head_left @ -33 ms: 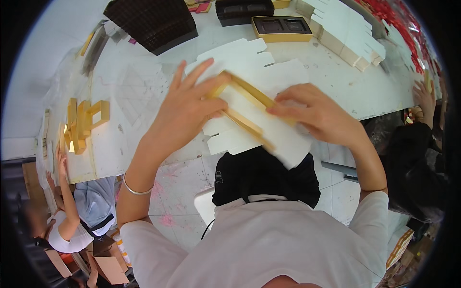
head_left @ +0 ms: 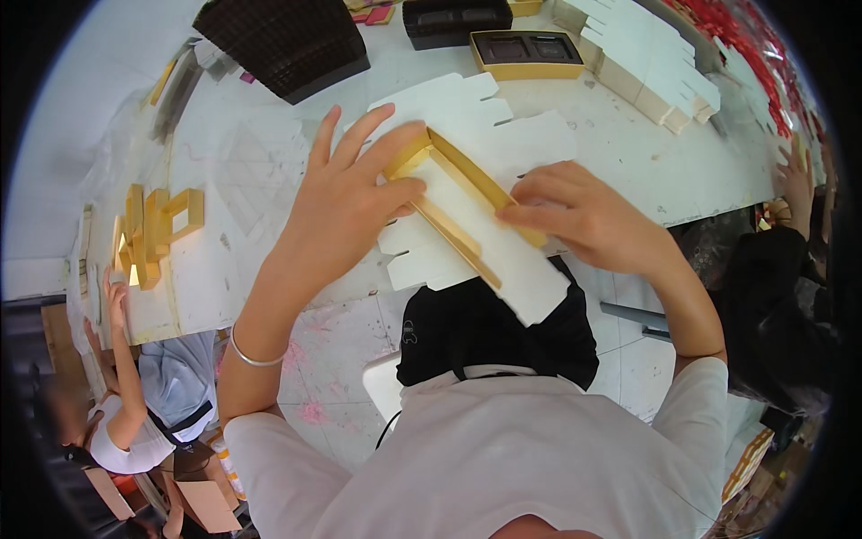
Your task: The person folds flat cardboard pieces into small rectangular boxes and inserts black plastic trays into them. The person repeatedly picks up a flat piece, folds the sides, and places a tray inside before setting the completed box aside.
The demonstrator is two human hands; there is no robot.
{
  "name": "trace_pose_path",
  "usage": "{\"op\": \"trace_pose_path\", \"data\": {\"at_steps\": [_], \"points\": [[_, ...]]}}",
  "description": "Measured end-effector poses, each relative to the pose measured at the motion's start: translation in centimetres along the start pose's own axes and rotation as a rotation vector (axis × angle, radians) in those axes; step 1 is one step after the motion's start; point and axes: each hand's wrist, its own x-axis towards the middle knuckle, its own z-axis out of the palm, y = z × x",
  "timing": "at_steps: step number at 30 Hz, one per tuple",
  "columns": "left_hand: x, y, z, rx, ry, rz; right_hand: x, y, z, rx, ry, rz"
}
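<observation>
A partly folded cardboard box with gold side walls [head_left: 471,176] and a white bottom is tilted between my hands, its unfolded white end pointing toward my lap. My left hand [head_left: 348,193] pinches the far left corner with thumb and index finger, the other fingers spread. My right hand [head_left: 588,216] has its fingers closed on the right-hand gold wall near the open end. Under the box lie flat white box blanks [head_left: 449,99] with notched edges.
Stacked dark plastic trays [head_left: 278,45] stand at the back left. Behind my work, a gold box with a dark insert [head_left: 527,56] sits near a pile of white blanks [head_left: 642,63]. Gold box frames [head_left: 157,225] lie at the left. Other people work at both sides.
The box's open end has swung slightly down and left, and its near-side gold wall has shifted left. My right hand has moved a little with it; the left keeps its pinch.
</observation>
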Motion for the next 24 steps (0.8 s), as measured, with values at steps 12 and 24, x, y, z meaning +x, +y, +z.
{"op": "trace_pose_path", "data": {"at_steps": [12, 24], "points": [[-2.3, 4.0, 1.6, -0.655, 0.031, -0.15, 2.6, -1.4, 1.1, 0.056, 0.055, -0.046], [-0.8, 7.0, 3.8, -0.657, 0.307, -0.412, 1.9, -4.1, 1.7, 0.115, 0.041, 0.163]]}}
